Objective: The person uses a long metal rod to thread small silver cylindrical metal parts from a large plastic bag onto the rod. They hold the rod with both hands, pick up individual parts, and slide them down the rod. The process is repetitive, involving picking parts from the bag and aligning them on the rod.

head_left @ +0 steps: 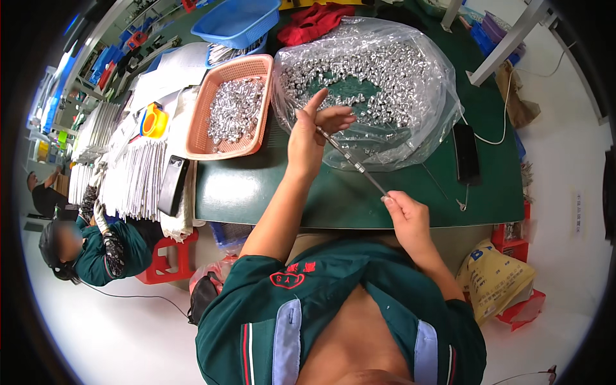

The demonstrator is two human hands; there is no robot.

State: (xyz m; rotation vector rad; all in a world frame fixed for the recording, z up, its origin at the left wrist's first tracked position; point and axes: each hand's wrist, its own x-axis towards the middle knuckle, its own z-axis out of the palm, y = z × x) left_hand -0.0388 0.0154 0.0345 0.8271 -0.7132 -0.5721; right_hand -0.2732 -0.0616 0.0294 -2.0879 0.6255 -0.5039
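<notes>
A thin metal rod (372,179) slants over the green table, with several small silver metal pieces (346,155) strung along its middle. At its near end, the fingers of my right hand (410,217) are pinched round it. The rod's far part crosses my left hand (307,142), whose thumb and fingers are stretched out and apart; whether the palm touches the rod is hard to make out. Just beyond both hands, a large clear plastic bag (443,109) lies spread open, full of loose silver pieces (401,70) around a bare green patch.
An orange basket (192,138) of silver pieces stands left of the bag, with a blue basket (256,29) behind. A black phone (173,185), yellow tape dispenser (154,120) and bundled rods (138,170) lie leftward. Another phone (466,154) lies right. A co-worker (115,253) sits left.
</notes>
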